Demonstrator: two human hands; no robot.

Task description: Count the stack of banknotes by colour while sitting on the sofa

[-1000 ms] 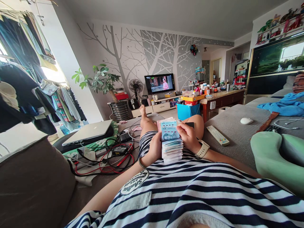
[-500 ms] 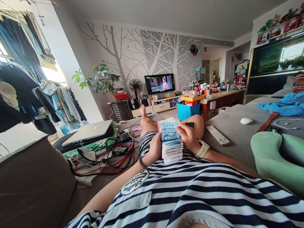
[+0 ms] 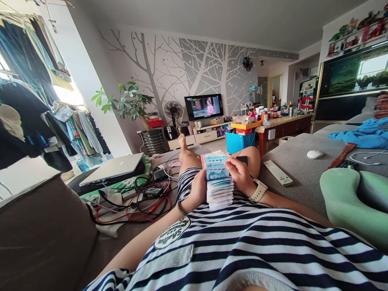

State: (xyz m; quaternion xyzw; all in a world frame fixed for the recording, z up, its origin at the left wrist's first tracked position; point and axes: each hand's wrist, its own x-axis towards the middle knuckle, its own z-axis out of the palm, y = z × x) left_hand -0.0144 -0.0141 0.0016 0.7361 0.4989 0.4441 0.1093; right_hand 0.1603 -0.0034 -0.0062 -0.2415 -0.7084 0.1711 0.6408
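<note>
A thick stack of banknotes [image 3: 217,173] rests over my lap, with blue notes marked 10 on top and a pinkish edge behind them. Several notes are folded down toward me in a layered fan [image 3: 220,195]. My left hand [image 3: 198,186] is closed around the stack's left side. On the right side, my right hand [image 3: 240,174] pinches the blue notes between thumb and fingers. A dark flat object [image 3: 243,159] shows just behind my right hand; its kind is hard to make out.
A remote control [image 3: 278,173], a white mouse [image 3: 315,154] and a green neck pillow [image 3: 341,194] lie to the right on the sofa. At the left are a laptop [image 3: 112,169] and tangled cables [image 3: 151,198]. A blue bin [image 3: 241,142] stands ahead by the table [image 3: 281,120].
The upper blue notes have shifted slightly against each other under my right thumb. Both hands stay in nearly the same place.
</note>
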